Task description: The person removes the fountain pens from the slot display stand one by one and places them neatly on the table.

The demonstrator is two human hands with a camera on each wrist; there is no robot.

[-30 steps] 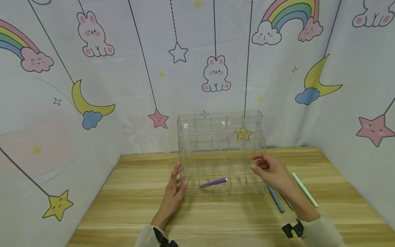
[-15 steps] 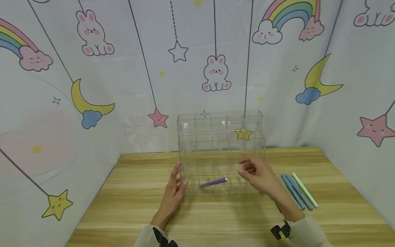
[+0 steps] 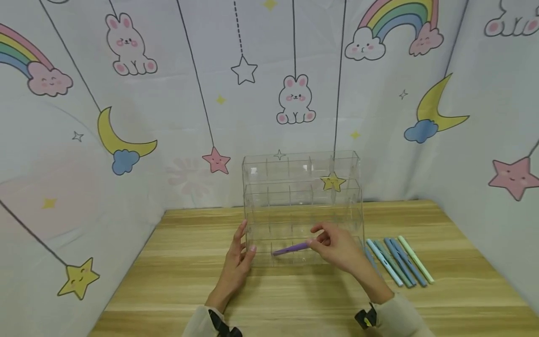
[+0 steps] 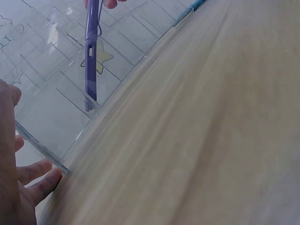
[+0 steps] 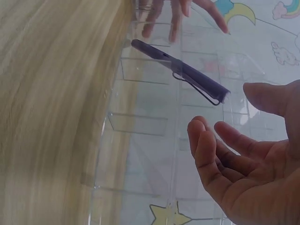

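Note:
A clear plastic organizer [image 3: 278, 216] with stepped rows of compartments stands upright on the table. One purple pen [image 3: 290, 249] leans slanted in its lowest front row, clip end up and to the right. My left hand [image 3: 236, 267] rests against the organizer's left side, fingertips at its edge and bottom corner. At the pen's raised end is my right hand [image 3: 338, 248]. In the right wrist view, the thumb [image 5: 267, 97] and fingers [image 5: 206, 154] spread apart beside the clip end of the pen [image 5: 187, 72], with a gap showing between them and it.
Several pens lie side by side on the wooden table [image 3: 294, 304] right of the organizer, among them a light green pen [image 3: 416, 259], a dark blue pen [image 3: 408, 262] and a light blue pen [image 3: 384, 262]. A printed cloth [image 3: 189, 117] hangs behind.
My right hand has moved left and slightly down from the organizer's right end to the purple pen's raised end, uncovering more pens on the right. The left hand has stayed in place.

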